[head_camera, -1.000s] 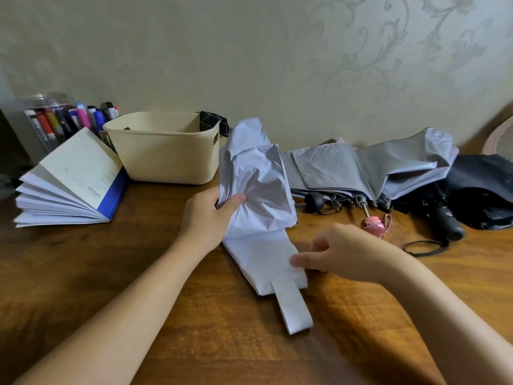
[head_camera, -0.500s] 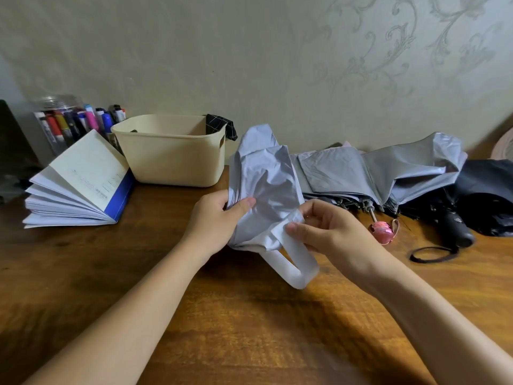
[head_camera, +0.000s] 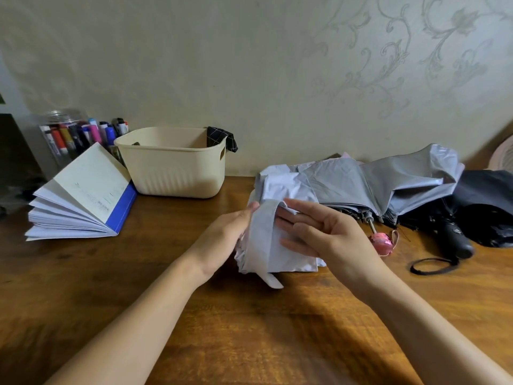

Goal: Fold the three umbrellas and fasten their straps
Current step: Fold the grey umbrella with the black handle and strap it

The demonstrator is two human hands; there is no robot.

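Plainly, the head view hides a good deal: the left hand [head_camera: 224,237] shows only its back and thumb, its fingers lost behind the pale umbrella [head_camera: 291,187], of which only crumpled cloth shows. The right hand's [head_camera: 327,234] thumb is out of sight too. At the right edge the black umbrella [head_camera: 488,201] is cut off, and above it a pale rounded thing is too clipped to name. The markers in the jar [head_camera: 69,134] at far left are blurred. The pale umbrella is held just above the tabletop [head_camera: 249,329] between the two hands. The left grip is closed round its left side, with the thumb lying on the top of the strap [head_camera: 262,240]. The right hand is no closed grip: its fingers are straight and pressed flat on the cloth's right side. The strap runs down the front of the bundle between the hands, and its free end hangs loose below the cloth; how its upper end is fixed I cannot tell. Just behind lies the grey umbrella [head_camera: 374,184], unfolded and spread on the tabletop, its pink handle [head_camera: 381,243] just right of the right hand. The black umbrella's handle [head_camera: 455,240] and wrist loop [head_camera: 433,265] lie beyond that. To the left stand a cream basket [head_camera: 172,165], a checked cloth [head_camera: 222,137] over its rim, and a fanned-open book [head_camera: 80,195].
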